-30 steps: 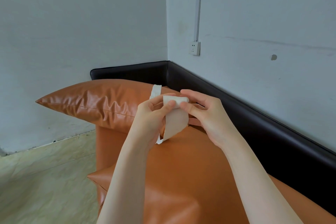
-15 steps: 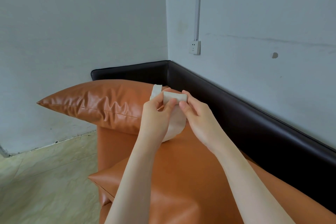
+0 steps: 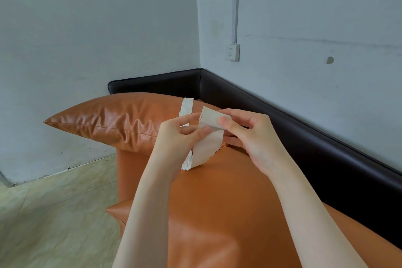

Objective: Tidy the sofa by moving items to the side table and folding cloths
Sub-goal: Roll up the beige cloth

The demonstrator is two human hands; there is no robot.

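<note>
Pale beige cloth strip, top end rolled, loose tail hanging over orange sofa. Left hand pinches strip below roll; right hand thumb and fingers curl round roll.

Only two forearms and two hands of the person are seen. Both forearms are bare from the lower edge of the picture up to the wrists; no sleeve covers them. The left hand and the right hand wear no glove. The fingernails are short and plain. The arms are slim, with smooth surface and narrow wrists.
</note>
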